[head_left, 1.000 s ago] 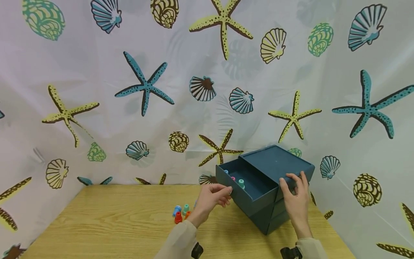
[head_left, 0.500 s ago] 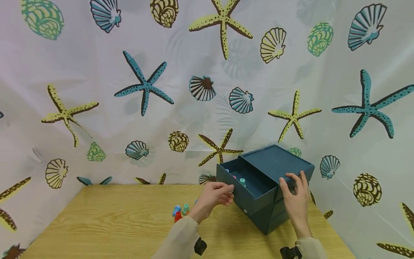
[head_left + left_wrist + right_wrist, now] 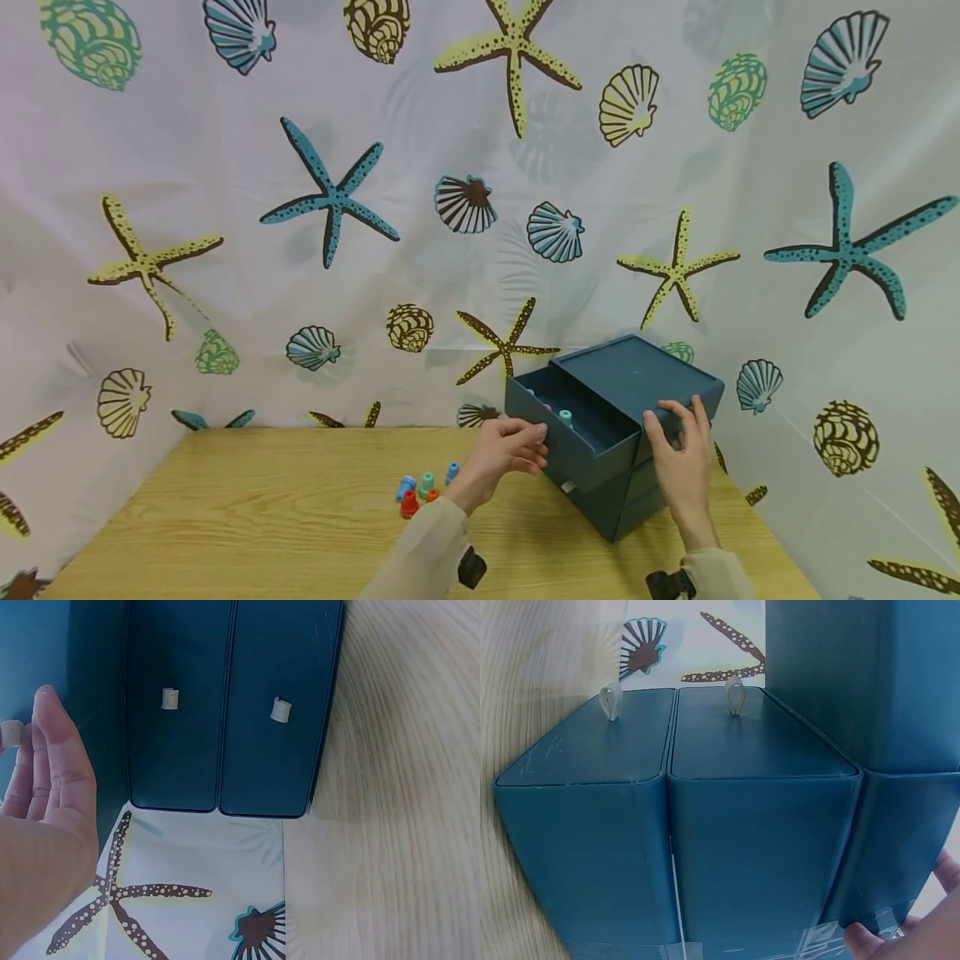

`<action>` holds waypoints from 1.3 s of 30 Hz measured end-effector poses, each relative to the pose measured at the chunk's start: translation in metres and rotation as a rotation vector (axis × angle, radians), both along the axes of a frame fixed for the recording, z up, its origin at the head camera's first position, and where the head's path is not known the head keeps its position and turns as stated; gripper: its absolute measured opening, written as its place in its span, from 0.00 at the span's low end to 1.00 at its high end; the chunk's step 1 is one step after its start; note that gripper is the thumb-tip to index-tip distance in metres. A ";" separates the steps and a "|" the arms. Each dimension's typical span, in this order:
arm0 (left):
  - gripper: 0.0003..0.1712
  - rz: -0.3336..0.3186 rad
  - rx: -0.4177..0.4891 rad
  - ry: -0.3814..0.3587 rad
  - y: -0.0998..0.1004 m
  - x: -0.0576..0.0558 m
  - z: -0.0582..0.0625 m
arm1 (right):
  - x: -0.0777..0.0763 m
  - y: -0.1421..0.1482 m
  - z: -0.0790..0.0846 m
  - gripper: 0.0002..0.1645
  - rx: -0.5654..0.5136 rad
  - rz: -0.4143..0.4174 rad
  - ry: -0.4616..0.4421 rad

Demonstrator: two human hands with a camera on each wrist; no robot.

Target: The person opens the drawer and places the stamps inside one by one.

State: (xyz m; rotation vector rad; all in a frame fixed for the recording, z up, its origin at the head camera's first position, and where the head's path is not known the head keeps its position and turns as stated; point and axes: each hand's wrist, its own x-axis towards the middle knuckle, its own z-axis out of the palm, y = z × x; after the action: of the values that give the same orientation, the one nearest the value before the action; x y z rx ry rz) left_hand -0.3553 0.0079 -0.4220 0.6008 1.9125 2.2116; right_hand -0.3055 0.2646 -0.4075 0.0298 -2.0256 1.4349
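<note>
A wood-grained table (image 3: 247,500) meets a pale, creased backdrop (image 3: 420,258) printed with starfish and seashells. Near the table's back right corner sits a dark blue, three-tier drawer cabinet (image 3: 637,375), set at an angle, its top drawer (image 3: 581,467) partway out. That drawer has slid slightly inward over the past second, its gap narrowing and the left hand (image 3: 498,458) travelling with it, which suggests it is being closed. The left hand's fingers are bent and appear to pinch the pale loop tab (image 3: 11,733) on the drawer's front, though the thumb's grip is partly out of sight. The right hand (image 3: 684,467), thumb and fingers spread, rests against the cabinet's upper right side, probably steadying it. Inside the drawer a teal, stepped cone-shaped piece (image 3: 566,417) shows above the front wall, with bits of a pink piece (image 3: 547,407) and a blue one behind it. The cabinet's faces are smooth, with rounded corners and glossy clear tape (image 3: 821,937) along one edge; the two lower drawers, fully in, wear curled whitish tabs (image 3: 170,698). Beyond the left forearm, toward the table's back edge, cluster similar loose pieces: red (image 3: 408,504), orange, green and two blue.
</note>
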 end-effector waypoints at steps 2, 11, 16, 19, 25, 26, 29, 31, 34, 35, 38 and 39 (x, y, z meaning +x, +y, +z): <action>0.20 0.003 0.002 -0.004 0.002 -0.001 0.000 | 0.000 0.000 0.000 0.26 0.002 -0.001 -0.001; 0.20 0.055 -0.069 0.033 0.011 -0.007 0.000 | -0.001 -0.001 0.002 0.27 0.005 -0.003 -0.008; 0.21 0.084 -0.091 0.034 0.016 -0.010 0.000 | -0.001 -0.001 0.001 0.27 0.000 -0.001 -0.006; 0.21 0.098 -0.095 0.021 0.019 -0.011 -0.001 | -0.001 -0.001 0.000 0.27 0.001 -0.001 -0.008; 0.22 0.117 -0.098 0.024 0.026 -0.012 0.001 | 0.000 -0.001 0.000 0.27 0.001 -0.008 -0.019; 0.22 0.122 -0.099 0.026 0.028 -0.011 0.001 | 0.000 -0.001 0.000 0.27 0.001 -0.010 -0.020; 0.22 0.140 -0.094 0.026 0.034 -0.011 0.001 | 0.000 0.000 0.000 0.27 -0.003 -0.013 -0.020; 0.22 0.153 -0.088 0.023 0.039 -0.011 0.001 | 0.001 0.000 0.001 0.27 -0.006 -0.012 -0.020; 0.23 0.158 -0.069 0.013 0.045 -0.011 0.000 | 0.001 0.000 0.001 0.27 -0.009 -0.009 -0.019; 0.24 0.158 -0.062 0.009 0.046 -0.011 0.001 | 0.001 -0.001 0.001 0.27 -0.009 -0.008 -0.019; 0.24 0.155 -0.041 -0.004 0.048 -0.011 0.001 | 0.000 -0.001 0.001 0.27 -0.007 -0.008 -0.018; 0.24 0.155 -0.038 -0.005 0.048 -0.011 0.001 | 0.000 -0.001 0.001 0.27 -0.006 -0.009 -0.018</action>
State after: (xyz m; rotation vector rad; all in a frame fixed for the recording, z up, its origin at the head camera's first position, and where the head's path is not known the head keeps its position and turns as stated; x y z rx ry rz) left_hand -0.3662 0.0564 -0.4213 0.4550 2.0579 2.2588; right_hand -0.3053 0.2637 -0.4061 0.0058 -2.0331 1.4407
